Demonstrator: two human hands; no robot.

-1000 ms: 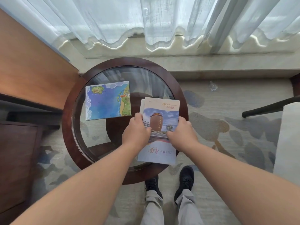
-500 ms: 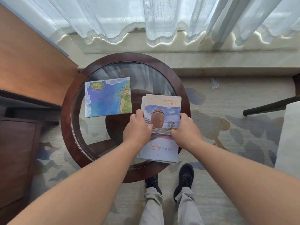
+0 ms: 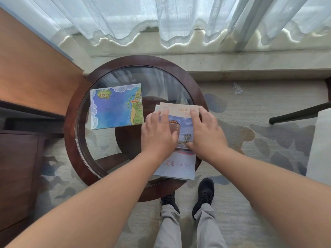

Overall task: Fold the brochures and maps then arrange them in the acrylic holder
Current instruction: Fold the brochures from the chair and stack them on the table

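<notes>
Both of your hands lie flat on the brochure [image 3: 179,166], which sits on the right side of the round glass-topped table [image 3: 71,126]. Your left hand [image 3: 158,135] rests on the brochure's left half, its fingers [image 3: 154,117] stretched straight and close together, reaching toward the far edge. Your right hand [image 3: 206,133] covers the right half, its fingers [image 3: 204,113] straight and a little spread, with the tips near the far right corner over the orange lettering. The right thumb points inward along the printed picture, toward your left hand. Neither hand curls round the paper; the palms and fingers simply press down on it.

The brochure shows a brown jar against a blue sky between your hands, and a pale lower panel with red characters sticks out below your wrists. Its near right corner lies over the dark wooden rim. At the far edge, more than one layer of paper shows.

The map [image 3: 116,106], blue sea with green land, lies flat on the glass to the left, just beside your left hand but not touching it.

Beyond the table hang sheer white curtains [image 3: 179,18]. Below it, your black shoes [image 3: 205,192] stand on patterned carpet [image 3: 259,140].
</notes>
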